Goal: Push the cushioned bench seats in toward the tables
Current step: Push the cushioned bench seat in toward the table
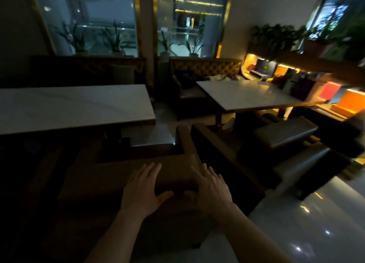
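Note:
A dark brown cushioned bench seat (173,170) stands right in front of me, its backrest top under my hands. My left hand (144,185) lies flat on that backrest with its fingers spread, and my right hand (209,185) rests beside it the same way. Beyond the bench is a white marble-top table (75,106) at the left. A second white table (250,95) stands at the right, with another dark cushioned bench (284,132) at its near side. The room is dim.
Tufted booth sofas (207,67) line the far wall under tall windows with potted plants. A lit shelf with bags and boxes (308,85) runs along the right. Glossy floor (296,223) lies at the lower right. A narrow gap separates the two near benches.

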The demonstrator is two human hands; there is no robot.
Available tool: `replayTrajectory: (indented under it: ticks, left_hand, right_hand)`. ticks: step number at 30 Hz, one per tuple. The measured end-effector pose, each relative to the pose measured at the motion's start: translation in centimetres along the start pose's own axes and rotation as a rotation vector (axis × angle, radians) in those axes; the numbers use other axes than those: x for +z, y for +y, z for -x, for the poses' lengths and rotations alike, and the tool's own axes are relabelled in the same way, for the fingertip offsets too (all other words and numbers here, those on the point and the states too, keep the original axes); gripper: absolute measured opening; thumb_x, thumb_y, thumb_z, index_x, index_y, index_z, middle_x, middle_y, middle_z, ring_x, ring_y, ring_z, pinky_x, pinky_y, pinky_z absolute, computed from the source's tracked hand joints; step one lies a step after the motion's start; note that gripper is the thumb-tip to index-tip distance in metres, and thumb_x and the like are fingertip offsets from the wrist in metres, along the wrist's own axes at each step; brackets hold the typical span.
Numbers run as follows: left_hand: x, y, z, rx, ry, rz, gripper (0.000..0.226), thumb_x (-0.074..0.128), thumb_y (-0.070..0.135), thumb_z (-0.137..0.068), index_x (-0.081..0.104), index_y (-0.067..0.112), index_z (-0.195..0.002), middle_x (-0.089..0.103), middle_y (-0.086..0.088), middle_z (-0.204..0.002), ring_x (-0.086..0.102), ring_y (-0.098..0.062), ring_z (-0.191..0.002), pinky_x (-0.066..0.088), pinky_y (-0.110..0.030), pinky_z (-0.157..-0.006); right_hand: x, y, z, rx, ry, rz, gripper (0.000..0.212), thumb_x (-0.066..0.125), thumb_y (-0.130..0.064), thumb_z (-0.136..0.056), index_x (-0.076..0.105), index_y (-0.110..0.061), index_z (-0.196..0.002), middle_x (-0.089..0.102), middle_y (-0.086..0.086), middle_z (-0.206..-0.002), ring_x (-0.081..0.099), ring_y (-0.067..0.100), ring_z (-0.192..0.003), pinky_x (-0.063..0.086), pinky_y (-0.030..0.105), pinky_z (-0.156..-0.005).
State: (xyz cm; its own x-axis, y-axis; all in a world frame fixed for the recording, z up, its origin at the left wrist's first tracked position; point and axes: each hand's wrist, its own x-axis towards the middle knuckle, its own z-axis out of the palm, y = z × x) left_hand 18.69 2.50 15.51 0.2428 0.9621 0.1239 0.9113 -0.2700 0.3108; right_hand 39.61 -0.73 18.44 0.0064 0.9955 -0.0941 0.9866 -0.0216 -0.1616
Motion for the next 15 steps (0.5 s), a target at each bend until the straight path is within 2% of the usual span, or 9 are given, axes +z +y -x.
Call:
replayTrajectory:
  ticks: [6, 12, 15]
  left_hand:
    - [1.2, 12.0, -1.1, 0.090, 0.019, 0.000, 0.099, 0.044, 0.084, -0.077, 0.009, 0.034, -0.155, 0.012, 0.008, -0.163, 0.006, -0.015, -0.149, 0.007, -0.038, -0.120]
    - [4.3, 26.4, -2.1, 0.115, -0.056, 0.019, 0.097, 0.050, 0.079, -0.078, 0.007, 0.037, -0.155, 0.008, 0.009, -0.164, 0.003, -0.019, -0.150, 0.012, -0.043, -0.119]
    - [6.2, 32.2, -2.8, 0.154, -0.076, 0.018, 0.098, 0.049, 0.079, -0.078, 0.007, 0.036, -0.155, 0.010, 0.007, -0.164, 0.005, -0.018, -0.150, 0.011, -0.041, -0.119]
  right_hand:
    - [-4.1, 12.0, 3.9, 0.031, 0.063, -0.014, 0.082, 0.049, -0.062, -0.092, 0.003, -0.037, -0.155, 0.001, 0.011, -0.165, 0.005, 0.032, -0.151, 0.014, 0.053, -0.122]
    - [-6.0, 26.8, 7.4, 0.119, 0.091, -0.019, 0.084, 0.052, -0.064, -0.089, 0.004, -0.039, -0.154, 0.004, 0.009, -0.165, 0.009, 0.032, -0.151, 0.018, 0.052, -0.121]
    - [-6.9, 33.4, 8.6, 0.149, 0.082, 0.002, 0.084, 0.050, -0.065, -0.089, 0.005, -0.038, -0.154, 0.006, 0.010, -0.165, 0.011, 0.033, -0.150, 0.020, 0.052, -0.120]
